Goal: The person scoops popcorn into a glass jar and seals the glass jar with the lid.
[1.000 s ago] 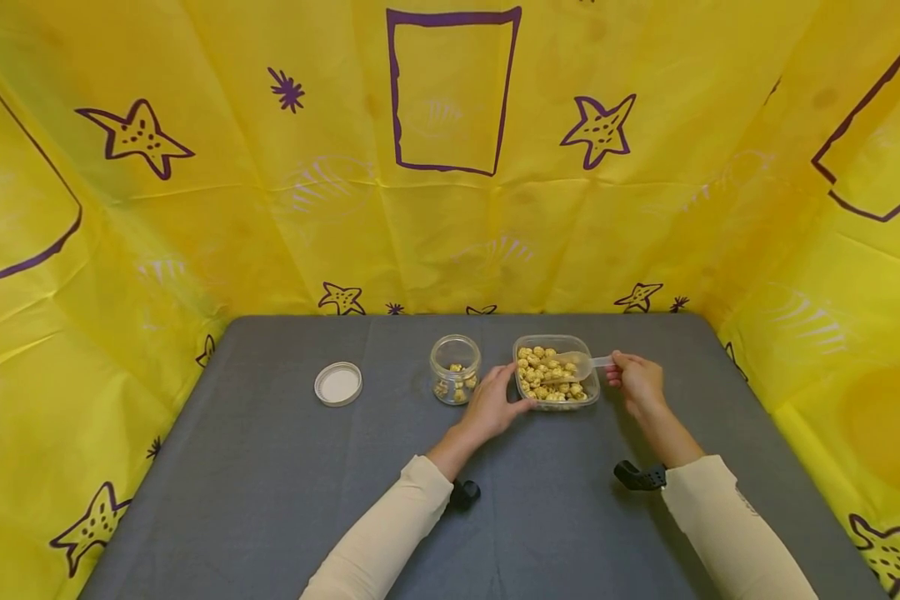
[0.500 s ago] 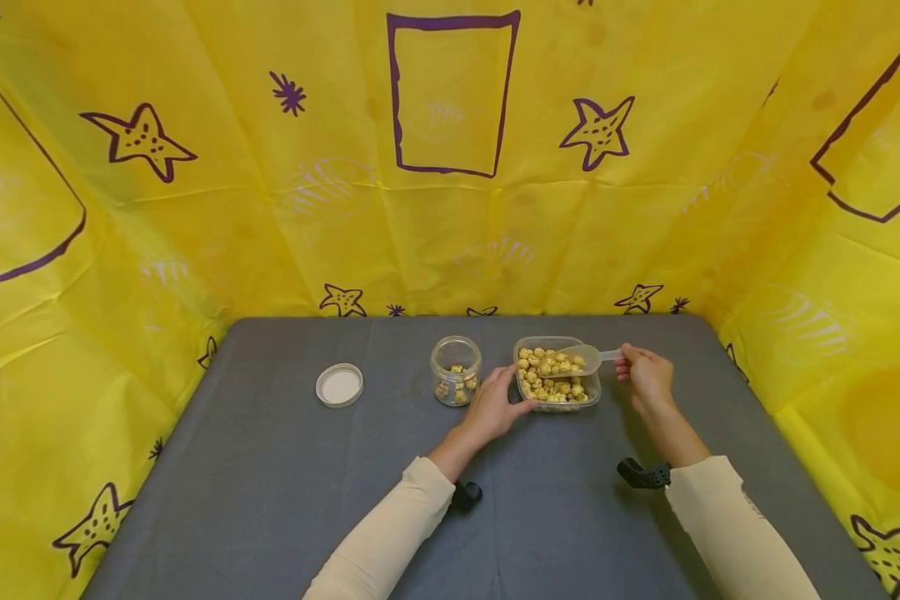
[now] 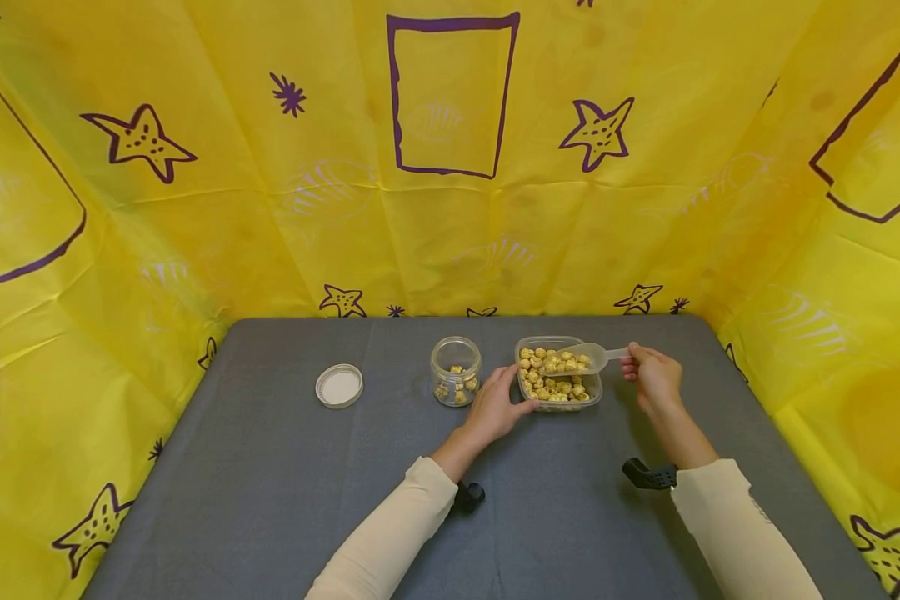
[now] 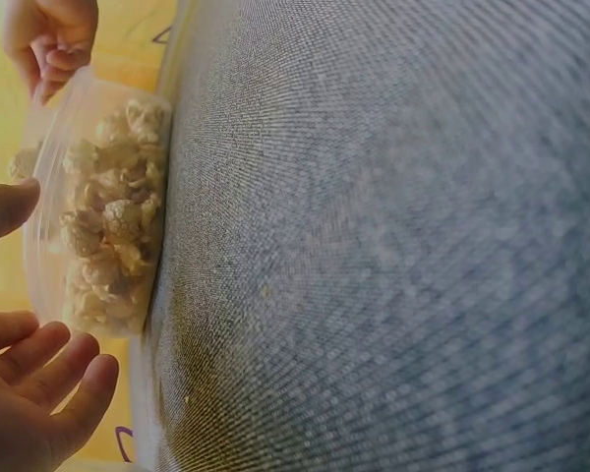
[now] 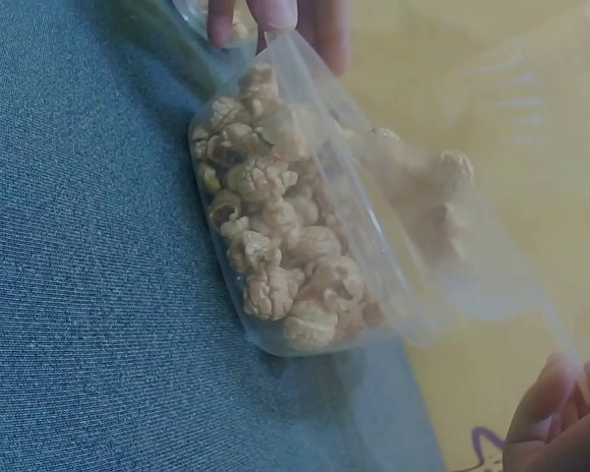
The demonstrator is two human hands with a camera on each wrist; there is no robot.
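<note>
Right hand (image 3: 656, 379) and scoop (image 3: 598, 357) sit slightly further toward 3 o'clock than half a second ago; jar (image 3: 444, 360) and lid (image 3: 339, 386) haven't moved.

Scoop's loaded with popcorn (image 3: 566, 362), over the tub (image 3: 570, 407), handle out toward 3 o'clock. Can't tell if it touches the rim. Right hand pinches the handle's outer end. Left hand (image 3: 492, 407) steadies the tub at its 8 o'clock corner, thumb on the near side, fingers along the 9 o'clock side.

Layout: tub stands at about 1 o'clock on the table (image 3: 270, 483), toward the far edge. Jar's just past the left fingers at 9 o'clock, uncapped, a few pieces inside. Lid's well beyond it, also 9 o'clock.

Handling, my read: scoop is light, thin plastic, probably flexes a bit. Outer-end hold works; closer to the neck gives better tilt control. Popcorn weighs next to nothing, crisp, rolls off if the scoop tips. Tub likely light and soft-walled, easy to skid: hold by the corner, don't squeeze.
</note>
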